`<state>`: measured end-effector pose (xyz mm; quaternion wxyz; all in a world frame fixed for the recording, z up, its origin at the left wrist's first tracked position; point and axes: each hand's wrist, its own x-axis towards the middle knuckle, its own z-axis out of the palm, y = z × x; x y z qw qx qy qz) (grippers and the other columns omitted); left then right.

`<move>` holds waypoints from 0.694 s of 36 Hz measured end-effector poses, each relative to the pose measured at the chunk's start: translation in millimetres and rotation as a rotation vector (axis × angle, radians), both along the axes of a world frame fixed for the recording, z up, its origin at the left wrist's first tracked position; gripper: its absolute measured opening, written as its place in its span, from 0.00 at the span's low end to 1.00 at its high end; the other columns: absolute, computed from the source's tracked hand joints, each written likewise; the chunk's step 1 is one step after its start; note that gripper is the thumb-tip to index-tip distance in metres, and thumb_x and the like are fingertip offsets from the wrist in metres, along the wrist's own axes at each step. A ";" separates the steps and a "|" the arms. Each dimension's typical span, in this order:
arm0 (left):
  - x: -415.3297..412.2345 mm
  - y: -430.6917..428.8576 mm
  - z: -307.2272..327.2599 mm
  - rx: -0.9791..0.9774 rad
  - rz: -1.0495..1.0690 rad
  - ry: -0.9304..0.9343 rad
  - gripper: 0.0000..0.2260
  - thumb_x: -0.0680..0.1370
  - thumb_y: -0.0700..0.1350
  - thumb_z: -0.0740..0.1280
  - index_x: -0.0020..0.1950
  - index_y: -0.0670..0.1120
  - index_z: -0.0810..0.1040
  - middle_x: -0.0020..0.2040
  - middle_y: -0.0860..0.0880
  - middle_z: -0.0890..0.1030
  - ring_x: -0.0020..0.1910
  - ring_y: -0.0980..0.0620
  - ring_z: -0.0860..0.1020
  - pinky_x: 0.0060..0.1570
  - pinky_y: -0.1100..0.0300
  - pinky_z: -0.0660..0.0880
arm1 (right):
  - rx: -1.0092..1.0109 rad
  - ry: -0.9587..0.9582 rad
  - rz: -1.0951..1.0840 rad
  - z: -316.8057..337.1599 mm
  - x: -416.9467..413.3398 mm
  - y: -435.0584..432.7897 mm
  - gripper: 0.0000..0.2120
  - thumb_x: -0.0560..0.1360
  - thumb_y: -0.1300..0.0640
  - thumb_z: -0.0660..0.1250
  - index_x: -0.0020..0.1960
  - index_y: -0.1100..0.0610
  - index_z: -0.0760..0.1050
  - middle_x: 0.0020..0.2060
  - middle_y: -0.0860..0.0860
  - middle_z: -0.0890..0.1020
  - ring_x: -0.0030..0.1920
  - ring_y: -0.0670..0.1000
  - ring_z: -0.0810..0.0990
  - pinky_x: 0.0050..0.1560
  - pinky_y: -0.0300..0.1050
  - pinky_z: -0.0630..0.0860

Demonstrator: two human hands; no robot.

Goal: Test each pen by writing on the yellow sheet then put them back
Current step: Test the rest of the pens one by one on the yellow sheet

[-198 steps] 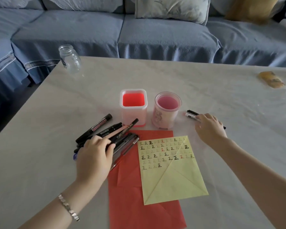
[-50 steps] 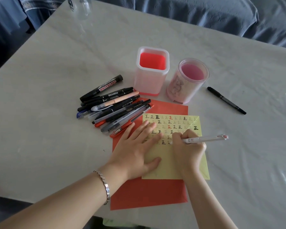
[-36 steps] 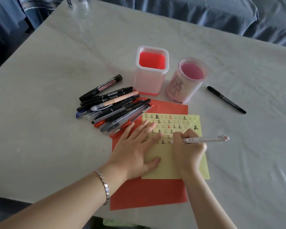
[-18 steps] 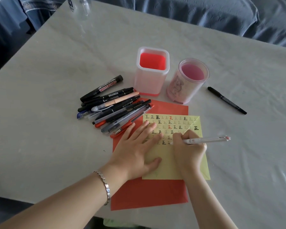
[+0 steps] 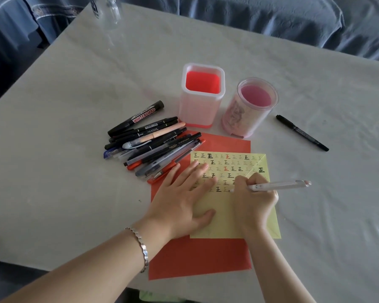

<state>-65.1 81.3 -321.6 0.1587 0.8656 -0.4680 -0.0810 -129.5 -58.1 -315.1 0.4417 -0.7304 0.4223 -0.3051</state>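
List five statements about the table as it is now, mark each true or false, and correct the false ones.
1. The right hand holds a white pen with its tip on the yellow sheet. True.
2. The left hand grips a marker. False: it lies flat, fingers straight, on the yellow sheet.
3. The pens stand in the holders. False: the square holder and the round holder show no pens; a pile of pens lies on the table beside them.
4. A black pen lies alone, right of the round holder. True.
5. The yellow sheet lies on a red sheet. True.
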 end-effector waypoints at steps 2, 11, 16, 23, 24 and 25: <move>0.0 0.6 0.3 0.005 -0.006 0.004 0.27 0.73 0.64 0.53 0.70 0.57 0.64 0.75 0.50 0.58 0.74 0.53 0.51 0.70 0.50 0.43 | 0.074 -0.082 -0.052 2.2 -1.0 -1.9 0.19 0.67 0.68 0.63 0.25 0.56 0.58 0.18 0.45 0.62 0.21 0.43 0.60 0.24 0.37 0.59; 1.1 2.0 -1.0 0.026 -0.016 -0.039 0.28 0.73 0.62 0.55 0.71 0.53 0.66 0.73 0.48 0.64 0.73 0.51 0.56 0.68 0.47 0.51 | 0.144 -0.052 0.158 32.8 -16.8 -36.7 0.11 0.71 0.52 0.69 0.34 0.55 0.72 0.25 0.46 0.78 0.25 0.40 0.71 0.30 0.32 0.69; 0.3 1.7 -6.4 -0.003 -0.002 -0.065 0.29 0.73 0.62 0.56 0.72 0.55 0.60 0.73 0.48 0.64 0.72 0.50 0.59 0.66 0.48 0.54 | 0.337 -0.022 0.324 50.0 -31.5 -52.0 0.15 0.67 0.39 0.61 0.45 0.46 0.79 0.45 0.45 0.83 0.49 0.45 0.80 0.54 0.41 0.73; 0.8 1.6 -6.6 0.009 -0.011 -0.048 0.28 0.73 0.62 0.56 0.71 0.56 0.61 0.73 0.49 0.63 0.73 0.50 0.58 0.68 0.48 0.52 | 0.291 -0.158 0.069 62.6 -38.2 -55.5 0.16 0.78 0.61 0.56 0.32 0.58 0.67 0.23 0.45 0.72 0.29 0.45 0.71 0.34 0.30 0.70; 1.0 1.5 -6.7 0.011 -0.013 -0.044 0.27 0.73 0.62 0.56 0.71 0.56 0.61 0.73 0.50 0.63 0.73 0.51 0.58 0.68 0.48 0.51 | 0.412 -0.254 0.065 65.7 -38.8 -54.1 0.17 0.79 0.59 0.56 0.31 0.57 0.64 0.20 0.46 0.67 0.26 0.47 0.67 0.31 0.33 0.71; 1.3 1.7 -7.2 0.012 -0.015 -0.045 0.27 0.73 0.63 0.56 0.71 0.56 0.62 0.73 0.50 0.63 0.73 0.51 0.57 0.68 0.48 0.51 | 0.566 -0.346 0.068 69.5 -39.0 -54.0 0.18 0.79 0.54 0.56 0.31 0.56 0.61 0.19 0.46 0.62 0.24 0.47 0.62 0.26 0.36 0.68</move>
